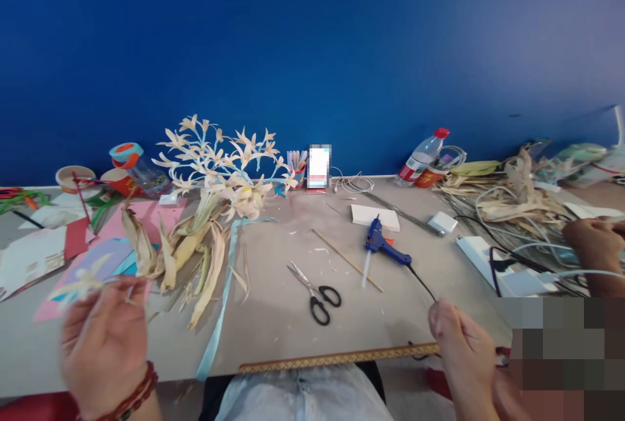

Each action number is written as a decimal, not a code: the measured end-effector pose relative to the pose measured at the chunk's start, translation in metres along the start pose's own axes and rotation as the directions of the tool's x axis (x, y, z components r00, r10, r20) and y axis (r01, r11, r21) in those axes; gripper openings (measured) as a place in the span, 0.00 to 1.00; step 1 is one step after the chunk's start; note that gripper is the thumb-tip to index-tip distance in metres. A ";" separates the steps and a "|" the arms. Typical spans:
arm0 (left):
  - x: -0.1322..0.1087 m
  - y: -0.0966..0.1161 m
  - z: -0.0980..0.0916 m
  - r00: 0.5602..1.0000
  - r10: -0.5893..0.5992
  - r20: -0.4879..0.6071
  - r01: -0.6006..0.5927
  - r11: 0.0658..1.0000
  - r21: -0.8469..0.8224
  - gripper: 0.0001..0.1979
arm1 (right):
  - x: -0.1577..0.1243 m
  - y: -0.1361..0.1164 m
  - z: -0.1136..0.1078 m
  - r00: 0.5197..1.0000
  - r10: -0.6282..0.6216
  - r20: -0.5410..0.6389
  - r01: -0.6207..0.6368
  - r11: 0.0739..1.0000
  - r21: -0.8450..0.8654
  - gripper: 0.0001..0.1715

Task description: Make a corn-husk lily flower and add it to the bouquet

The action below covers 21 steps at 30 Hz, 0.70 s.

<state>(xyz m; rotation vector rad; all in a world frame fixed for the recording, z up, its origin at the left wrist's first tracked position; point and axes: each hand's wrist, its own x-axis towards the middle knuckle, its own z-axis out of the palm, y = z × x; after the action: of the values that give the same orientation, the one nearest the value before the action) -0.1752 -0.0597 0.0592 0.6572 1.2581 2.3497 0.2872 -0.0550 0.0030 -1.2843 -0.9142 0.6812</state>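
My left hand (105, 339) is low at the left, fingers pinched on a small pale husk flower (81, 281) with a thin stem; the hand is blurred. At the lower right my right hand (463, 349) has its fingers closed on the black cord (422, 283) of the blue glue gun (383, 248), which lies on the table. Black-handled scissors (315, 294) lie between my hands. A thin wooden stick (346, 259) lies beside the glue gun.
Dried corn husks (190, 252) and a spray of husk flowers (219, 161) sit left of centre, with a pale blue ribbon (217, 317). Coloured paper (97, 245), cups and a water bottle (422, 157) line the back. Another person's hand (593, 245) works at the right among husks and cables.
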 end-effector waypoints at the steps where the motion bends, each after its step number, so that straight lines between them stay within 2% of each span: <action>1: -0.009 -0.006 0.008 0.998 -0.040 0.056 0.041 0.999 -0.019 0.09 | -0.001 0.000 0.005 0.999 -0.012 0.037 0.016 0.995 -0.103 0.28; 3: -0.031 -0.018 0.028 0.982 -0.126 0.138 0.128 0.992 -0.006 0.05 | -0.001 -0.003 0.025 0.986 -0.039 0.162 0.083 0.957 -0.277 0.28; 4: -0.043 -0.025 0.038 0.951 -0.240 0.194 0.242 0.970 0.015 0.05 | 0.000 -0.005 0.039 0.971 -0.051 0.234 0.122 0.945 -0.303 0.25; 5: -0.055 -0.030 0.048 0.903 -0.350 0.249 0.349 0.936 0.050 0.03 | 0.002 -0.007 0.054 0.943 -0.068 0.325 0.168 0.941 -0.292 0.21; 6: -0.067 -0.035 0.057 0.837 -0.447 0.315 0.447 0.891 0.080 0.03 | 0.004 -0.009 0.069 0.893 -0.096 0.440 0.225 0.942 -0.250 0.13; 7: -0.076 -0.038 0.064 0.778 -0.507 0.370 0.511 0.854 0.095 0.03 | 0.006 -0.010 0.084 0.847 -0.135 0.514 0.279 0.936 -0.214 0.14; 8: -0.084 -0.041 0.069 0.745 -0.530 0.406 0.544 0.834 0.091 0.03 | 0.008 -0.012 0.098 0.799 -0.152 0.581 0.332 0.918 -0.217 0.24; 9: -0.090 -0.043 0.073 0.723 -0.540 0.431 0.563 0.822 0.087 0.03 | 0.009 -0.013 0.109 0.772 -0.173 0.612 0.381 0.896 -0.228 0.28; 10: -0.093 -0.044 0.076 0.711 -0.548 0.442 0.574 0.814 0.085 0.03 | 0.011 -0.014 0.119 0.761 -0.193 0.620 0.425 0.869 -0.251 0.25; 12: -0.096 -0.044 0.076 0.704 -0.559 0.438 0.582 0.808 0.095 0.04 | 0.013 -0.016 0.131 0.746 -0.255 0.615 0.525 0.794 -0.307 0.10; 13: -0.096 -0.044 0.076 0.705 -0.565 0.429 0.581 0.807 0.107 0.05 | 0.014 -0.017 0.135 0.729 -0.292 0.619 0.576 0.751 -0.323 0.09; 14: -0.096 -0.044 0.075 0.706 -0.570 0.420 0.579 0.806 0.121 0.05 | 0.014 -0.018 0.138 0.701 -0.324 0.636 0.625 0.709 -0.328 0.13; 16: -0.096 -0.046 0.073 0.710 -0.575 0.408 0.571 0.808 0.146 0.06 | 0.012 -0.020 0.142 0.648 -0.347 0.678 0.676 0.672 -0.302 0.13; 17: -0.097 -0.047 0.073 0.709 -0.577 0.406 0.569 0.808 0.153 0.07 | 0.009 -0.022 0.144 0.638 -0.333 0.694 0.666 0.691 -0.281 0.12; 20: -0.097 -0.050 0.073 0.698 -0.576 0.425 0.575 0.805 0.148 0.06 | -0.003 -0.025 0.148 0.684 -0.229 0.693 0.535 0.803 -0.263 0.13; 21: -0.096 -0.051 0.072 0.696 -0.570 0.436 0.575 0.806 0.136 0.05 | -0.007 -0.025 0.150 0.685 -0.203 0.700 0.510 0.819 -0.262 0.14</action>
<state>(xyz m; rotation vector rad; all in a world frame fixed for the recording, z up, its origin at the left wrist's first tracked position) -0.0496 -0.0377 0.0307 0.6451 1.0323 1.5601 0.1525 0.0095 0.0320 -1.1939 -1.9517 0.6137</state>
